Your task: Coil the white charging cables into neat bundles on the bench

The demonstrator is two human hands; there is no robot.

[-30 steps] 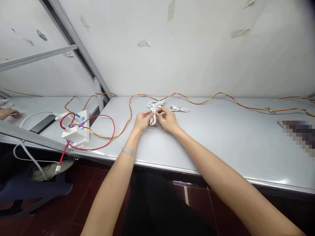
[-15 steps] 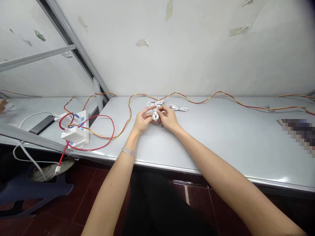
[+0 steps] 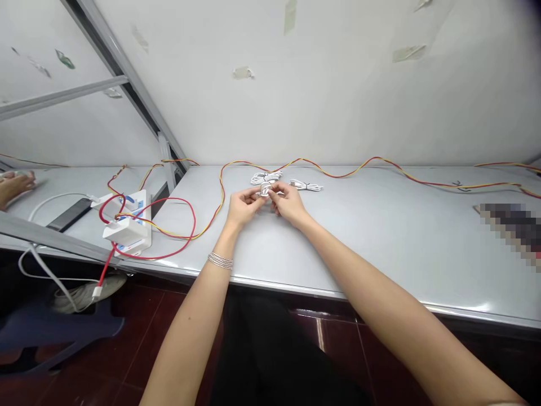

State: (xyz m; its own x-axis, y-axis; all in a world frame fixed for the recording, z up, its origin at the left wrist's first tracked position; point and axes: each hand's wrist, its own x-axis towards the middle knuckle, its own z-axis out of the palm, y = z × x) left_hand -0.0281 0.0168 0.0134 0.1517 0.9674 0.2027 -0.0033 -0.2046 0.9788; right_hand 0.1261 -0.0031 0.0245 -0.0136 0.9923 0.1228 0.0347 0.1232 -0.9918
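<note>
Between my two hands is a small coiled white cable (image 3: 265, 189), mostly covered by the fingers. My left hand (image 3: 244, 206) pinches it from the left, and my right hand (image 3: 289, 202) pinches it from the right. Both hands are closed, just above the table. Right behind them lies a bundled white cable (image 3: 262, 178) with a dark tie. Another tied white cable (image 3: 306, 186) lies flat to the right of my right hand.
A red and yellow wire (image 3: 338, 176) winds along the back of the grey table (image 3: 380, 237). At left stand a power strip (image 3: 146, 223) with white adapters and a dark phone (image 3: 70, 214). A co-worker's hand (image 3: 17, 185) shows at far left. A pixelated item (image 3: 511, 228) lies at right.
The coiled cable has turned in my fingers; its loops, which hung toward me, are now mostly hidden. A co-worker's hand has come further into view at the far left.
</note>
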